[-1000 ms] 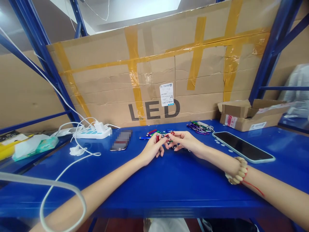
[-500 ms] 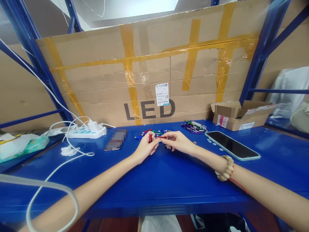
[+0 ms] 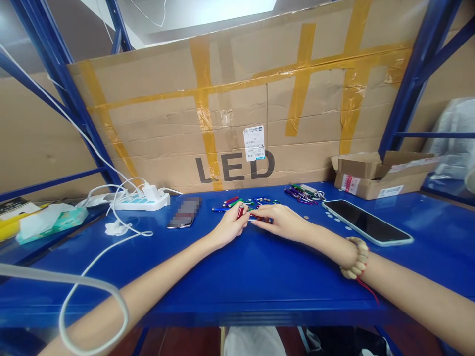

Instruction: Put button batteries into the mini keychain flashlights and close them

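My left hand (image 3: pixel 230 228) is closed around a small shiny red metal tube (image 3: pixel 241 211), which stands up between thumb and fingers. Just to its right, my right hand (image 3: pixel 284 221) has its fingers bent over a small dark red piece (image 3: pixel 265 219), mostly covered by the fingers. The fingertips of both hands nearly meet above the blue table (image 3: pixel 237 277). Behind them lie loose red, green and blue metal tubes, among them a blue tube (image 3: pixel 219 209) and a green tube (image 3: pixel 233 200), with small round bits nearby.
A pile of coloured tubes (image 3: pixel 302 194) lies back right, beside an open carton (image 3: pixel 382 175). A pale-cased phone (image 3: pixel 367 222) lies right, another phone (image 3: pixel 184 212) left. A white power strip (image 3: pixel 141 200) trails cables; one white cable (image 3: pixel 92 282) loops over my left forearm.
My right hand has turned palm down, its fingers now lower over the piece. The red piece that stretched between the hands no longer shows there. The view has shifted slightly left.
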Demonstrator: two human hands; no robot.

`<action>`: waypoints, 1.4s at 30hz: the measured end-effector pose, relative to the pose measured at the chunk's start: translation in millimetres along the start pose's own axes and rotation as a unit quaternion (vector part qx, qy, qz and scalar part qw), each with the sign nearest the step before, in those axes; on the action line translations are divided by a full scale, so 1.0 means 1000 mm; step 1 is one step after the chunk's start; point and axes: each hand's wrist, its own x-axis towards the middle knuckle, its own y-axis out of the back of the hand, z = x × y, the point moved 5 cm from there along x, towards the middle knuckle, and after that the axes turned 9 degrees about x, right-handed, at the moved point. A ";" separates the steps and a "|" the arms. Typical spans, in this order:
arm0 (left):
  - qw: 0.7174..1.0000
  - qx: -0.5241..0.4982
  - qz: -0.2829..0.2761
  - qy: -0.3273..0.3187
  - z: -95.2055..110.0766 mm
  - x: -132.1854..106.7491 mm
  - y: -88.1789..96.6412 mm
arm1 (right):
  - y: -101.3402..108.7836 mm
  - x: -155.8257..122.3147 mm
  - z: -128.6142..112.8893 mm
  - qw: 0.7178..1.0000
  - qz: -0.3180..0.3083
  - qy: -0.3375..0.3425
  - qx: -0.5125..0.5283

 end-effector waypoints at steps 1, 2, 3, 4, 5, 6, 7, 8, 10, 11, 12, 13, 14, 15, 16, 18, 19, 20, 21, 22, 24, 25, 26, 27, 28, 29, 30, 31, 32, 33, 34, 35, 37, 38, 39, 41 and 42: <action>1.000 0.015 -0.011 0.000 0.000 -0.001 0.000 | -0.002 0.000 -0.001 1.000 -0.013 0.001 0.003; 0.999 0.030 -0.024 0.001 0.000 -0.001 -0.001 | -0.003 0.000 -0.002 1.000 -0.023 -0.002 0.010; 0.998 0.045 -0.037 0.001 0.000 -0.002 -0.002 | -0.005 0.000 -0.002 0.999 -0.032 -0.008 0.023; 0.997 0.058 -0.049 0.001 0.000 -0.003 -0.003 | -0.006 0.000 -0.001 0.998 -0.041 -0.017 0.041; 0.996 0.070 -0.058 0.001 0.000 -0.004 -0.004 | -0.008 0.000 0.000 0.997 -0.050 -0.025 0.061; 0.995 0.080 -0.064 -0.001 0.000 -0.005 -0.005 | -0.009 -0.001 0.002 0.995 -0.056 -0.031 0.080; 0.994 0.089 -0.067 -0.004 0.000 -0.005 -0.005 | -0.011 -0.001 0.003 0.993 -0.060 -0.033 0.096; 0.993 0.094 -0.068 -0.007 0.000 -0.005 -0.005 | -0.011 -0.001 0.004 0.992 -0.061 -0.033 0.105; 0.993 0.099 -0.069 -0.014 0.000 -0.006 -0.006 | -0.012 -0.001 0.005 0.992 -0.060 -0.025 0.108; 0.993 0.100 -0.068 -0.016 0.000 -0.006 -0.006 | -0.012 -0.001 0.005 0.993 -0.057 -0.021 0.103; 0.993 0.099 -0.067 -0.017 0.000 -0.006 -0.006 | -0.012 -0.001 0.005 0.994 -0.055 -0.017 0.098; 0.993 0.096 -0.065 -0.016 0.001 -0.006 -0.006 | -0.011 0.000 0.004 0.994 -0.052 -0.014 0.092; 0.994 0.093 -0.063 -0.014 0.001 -0.006 -0.005 | -0.011 0.000 0.004 0.995 -0.049 -0.010 0.088; 0.994 0.088 -0.061 -0.011 0.001 -0.007 -0.005 | -0.010 0.001 0.003 0.995 -0.046 -0.007 0.085; 0.995 0.083 -0.060 -0.009 0.001 -0.007 -0.005 | -0.010 0.001 0.003 0.996 -0.042 -0.005 0.084; 0.996 0.076 -0.056 -0.007 0.002 -0.007 -0.005 | -0.010 0.002 0.003 0.996 -0.035 0.000 0.085; 0.996 0.073 -0.054 -0.007 0.002 -0.007 -0.006 | -0.009 0.002 0.004 0.996 -0.030 0.002 0.086; 0.996 0.070 -0.052 -0.007 0.002 -0.007 -0.006 | -0.009 0.003 0.004 0.996 -0.027 0.004 0.087; 0.997 0.067 -0.048 -0.006 0.002 -0.007 -0.006 | -0.009 0.003 0.005 0.996 -0.023 0.006 0.088; 0.997 0.062 -0.045 -0.006 0.002 -0.006 -0.006 | -0.008 0.003 0.005 0.996 -0.021 0.009 0.090; 0.999 0.042 -0.035 -0.002 0.003 -0.006 -0.006 | -0.007 0.003 0.005 0.996 -0.018 0.014 0.091; 0.999 0.029 -0.027 0.002 0.004 -0.006 -0.006 | -0.006 0.003 0.005 0.996 -0.015 0.016 0.089; 1.000 0.016 -0.017 0.005 0.004 -0.006 -0.005 | -0.006 0.004 0.005 0.996 -0.012 0.017 0.085; 1.000 0.005 -0.007 0.008 0.005 -0.006 -0.004 | -0.004 0.003 0.005 0.997 -0.007 0.016 0.079; 1.000 -0.003 0.003 0.009 0.006 -0.006 -0.003 | -0.003 0.003 0.006 0.997 0.002 0.012 0.072; 1.000 -0.006 0.012 0.009 0.006 -0.005 -0.002 | 0.000 0.003 0.006 0.998 0.013 0.006 0.063; 1.000 -0.002 0.019 0.009 0.007 -0.005 0.000 | 0.002 0.003 0.007 0.998 0.027 -0.002 0.054; 1.000 0.011 0.025 0.006 0.007 -0.005 0.001 | 0.005 0.002 0.008 0.998 0.043 -0.012 0.044; 0.999 0.034 0.031 0.001 0.007 -0.004 0.002 | 0.007 0.002 0.008 0.997 0.060 -0.022 0.034; 0.997 0.067 0.036 -0.010 0.007 -0.004 0.002 | 0.009 0.001 0.008 0.996 0.076 -0.030 0.023; 0.993 0.109 0.041 -0.025 0.008 -0.003 0.003 | 0.011 0.000 0.007 0.995 0.091 -0.036 0.012; 0.986 0.154 0.045 -0.043 0.008 -0.003 0.003 | 0.012 0.000 0.005 0.994 0.104 -0.037 -0.001; 0.968 0.235 0.044 -0.070 0.008 -0.002 0.002 | 0.011 -0.001 0.001 0.992 0.121 -0.030 -0.032; 0.961 0.263 0.042 -0.075 0.007 -0.001 0.001 | 0.010 -0.001 -0.002 0.991 0.121 -0.023 -0.051; 0.956 0.282 0.038 -0.074 0.006 -0.001 0.000 | 0.008 -0.001 -0.003 0.991 0.117 -0.017 -0.069; 0.952 0.299 0.033 -0.062 0.003 -0.001 0.000 | 0.005 0.000 -0.005 0.990 0.105 -0.004 -0.095; 0.951 0.302 0.034 -0.055 0.002 -0.001 0.000 | 0.004 0.000 -0.006 0.990 0.102 0.003 -0.102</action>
